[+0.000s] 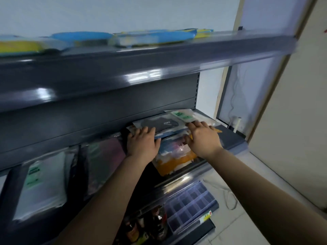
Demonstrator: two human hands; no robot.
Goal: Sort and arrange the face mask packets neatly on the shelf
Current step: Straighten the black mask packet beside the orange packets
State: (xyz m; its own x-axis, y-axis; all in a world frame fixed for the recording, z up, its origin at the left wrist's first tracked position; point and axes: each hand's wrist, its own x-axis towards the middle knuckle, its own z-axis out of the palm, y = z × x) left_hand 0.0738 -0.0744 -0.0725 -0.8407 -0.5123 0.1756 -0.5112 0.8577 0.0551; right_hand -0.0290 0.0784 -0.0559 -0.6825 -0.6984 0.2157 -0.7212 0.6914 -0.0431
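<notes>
A loose pile of mask packets [174,138] lies on the right end of the middle shelf [235,138]. The top layer holds a clear packet with a black mask [159,125] and a packet with a green label [182,116]; an orange packet [174,165] lies at the front. The left hand [142,143] rests on the pile's left side, fingers curled over the packet edges. The right hand [203,138] lies flat on the pile's right side, fingers spread. The 2 hands are apart. More packets [42,184] stand in a row to the left. Blue and yellow packs [155,37] lie on the upper shelf [141,68]. A divided plastic tray [192,200] sits on the lower shelf.
</notes>
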